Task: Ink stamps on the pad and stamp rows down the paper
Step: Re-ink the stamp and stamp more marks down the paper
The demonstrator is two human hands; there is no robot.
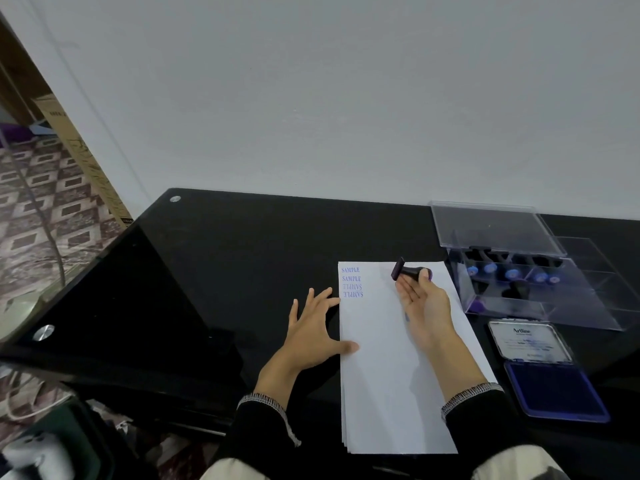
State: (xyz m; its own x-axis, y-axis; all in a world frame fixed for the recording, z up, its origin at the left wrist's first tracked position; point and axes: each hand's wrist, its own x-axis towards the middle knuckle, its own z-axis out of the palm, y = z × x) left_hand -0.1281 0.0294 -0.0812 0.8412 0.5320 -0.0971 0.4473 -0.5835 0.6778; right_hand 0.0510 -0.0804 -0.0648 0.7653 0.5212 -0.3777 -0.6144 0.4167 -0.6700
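A stack of white paper (388,375) lies on the black table, with several blue SAMPLE prints (351,282) in its top left corner. My left hand (311,334) lies spread flat at the paper's left edge, thumb on the sheet. My right hand (424,306) is turned palm up above the paper and holds a black stamp (408,271) between thumb and fingertips, the stamp lying sideways with its face to the left. The open blue ink pad (554,389) sits to the right of the paper, lid folded back.
A clear plastic box (540,299) with its lid (495,226) raised holds several more stamps at the back right. The black glass table (225,254) reaches left to a corner; past it are patterned floor and a cardboard box (83,161). A wall stands behind.
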